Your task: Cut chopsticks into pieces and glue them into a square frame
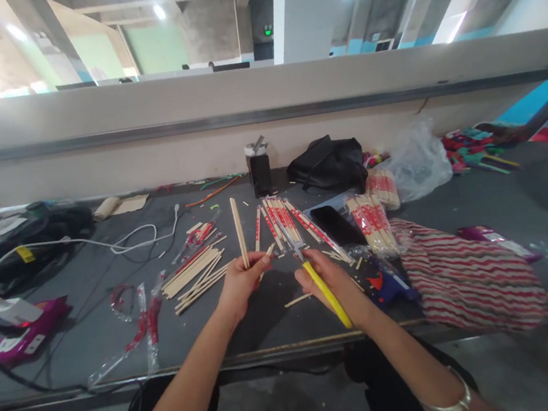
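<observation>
Wrapped chopsticks: a fan of pale wooden sticks in clear sleeves with red print (pixel 283 221) lies at the centre of the dark grey tabletop (pixel 135 340); it serves as landmark here.
Left hand: the left hand (pixel 243 281), nearer the person than the fan and to its left, has its fingers closed in a pinch on upright bare pale wooden sticks (pixel 240 232); a shorter pale stick pokes out by the fingertips. Gripping low probably leaves their upper length free.
Right hand: the right hand (pixel 339 278), just on the person's side of the fan, is partly curled, with a slim yellow-handled tool with a grey metal tip (pixel 328 295) in its grasp. The tip points toward the fan; whether its blades are parted cannot be told. The handle slants back toward the wrist, likely to keep the tip forward.
Loose sticks: a pile of bare pale wooden sticks (pixel 195 274) lies left of the fan, roughly aligned, presumably for easy picking up.
Empty sleeves: crumpled clear-and-red plastic wrappers (pixel 144 326) lie farther left and nearer the person than the fan, apparently set aside.
Bundled packs: thicker bundles of red-printed wrapped sticks (pixel 372 224) lie right of the fan, beyond a black phone (pixel 338 224), perhaps as stock within reach.
</observation>
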`<state>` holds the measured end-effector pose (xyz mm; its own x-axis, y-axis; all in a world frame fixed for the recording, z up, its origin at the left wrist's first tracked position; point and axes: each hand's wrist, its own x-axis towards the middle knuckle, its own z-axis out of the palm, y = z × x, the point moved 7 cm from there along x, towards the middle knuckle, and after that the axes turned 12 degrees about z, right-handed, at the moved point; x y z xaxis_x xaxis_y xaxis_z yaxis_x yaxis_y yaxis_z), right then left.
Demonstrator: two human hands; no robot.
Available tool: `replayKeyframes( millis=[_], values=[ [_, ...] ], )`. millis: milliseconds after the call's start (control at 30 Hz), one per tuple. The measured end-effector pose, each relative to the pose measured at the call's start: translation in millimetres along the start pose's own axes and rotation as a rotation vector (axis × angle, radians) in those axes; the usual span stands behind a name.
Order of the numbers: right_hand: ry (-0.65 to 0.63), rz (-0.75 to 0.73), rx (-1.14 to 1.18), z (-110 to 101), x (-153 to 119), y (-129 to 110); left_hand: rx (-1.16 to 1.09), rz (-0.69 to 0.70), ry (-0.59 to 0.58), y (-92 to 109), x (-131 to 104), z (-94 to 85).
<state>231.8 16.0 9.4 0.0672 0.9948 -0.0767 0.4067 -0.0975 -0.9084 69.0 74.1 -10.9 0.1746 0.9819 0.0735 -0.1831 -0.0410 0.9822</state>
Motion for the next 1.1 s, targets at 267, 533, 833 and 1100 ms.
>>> replayKeyframes(
  millis=[267, 533, 833, 1100],
  values=[
    [-0.117, -0.072, -0.078, 0, -11, -12, -0.031, 0.021, 0.013, 13, -2, -4.2],
    [-0.192, -0.108, -0.094, 3, -18, -21, -0.095, 0.009, -0.014, 17, -6, 1.2],
    [-0.202, -0.112, -0.094, 3, -23, -25, -0.157, -0.049, -0.058, 16, -10, 9.6],
    [-0.266, -0.129, -0.123, -1, -29, -27, -0.082, 0.033, -0.081, 22, -13, 16.1]
  ],
)
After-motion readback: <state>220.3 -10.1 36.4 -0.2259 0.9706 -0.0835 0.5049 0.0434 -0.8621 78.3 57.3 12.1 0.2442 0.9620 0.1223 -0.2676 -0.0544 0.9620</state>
